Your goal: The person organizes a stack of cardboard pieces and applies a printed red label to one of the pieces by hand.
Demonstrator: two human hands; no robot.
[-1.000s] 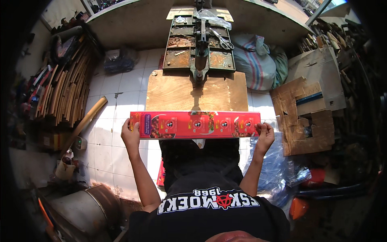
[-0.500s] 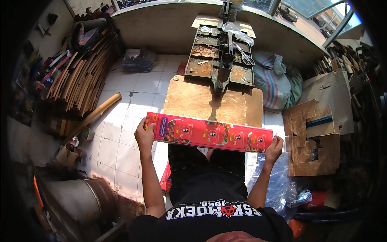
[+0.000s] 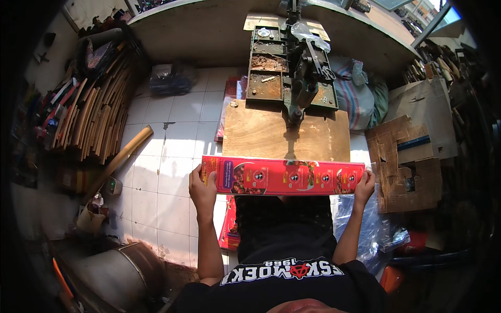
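Observation:
A long red printed strip (image 3: 282, 177) with food pictures is stretched between my two hands at the near edge of the wooden board (image 3: 261, 130). My left hand (image 3: 203, 189) closes round its left end, thumb on top. At the other end, my right hand (image 3: 365, 182) pinches the right corner. Whether the strip is one sheet or several layers, I cannot tell. Beyond it stands a dark metal hand press (image 3: 298, 99) over the board, apart from both hands.
Behind the board lies a compartment tray (image 3: 265, 87) with small parts. More red printed sheets (image 3: 229, 224) lie beside my legs. Clear plastic sheeting (image 3: 349, 219) and cut brown cardboard (image 3: 402, 172) are at right. A wooden pole (image 3: 122, 156) and stacked boards (image 3: 96, 115) stand at left.
The strip has turned from slanting down to the right to nearly level, still held at both ends. The view has shifted a little, showing more red sheets left of the board.

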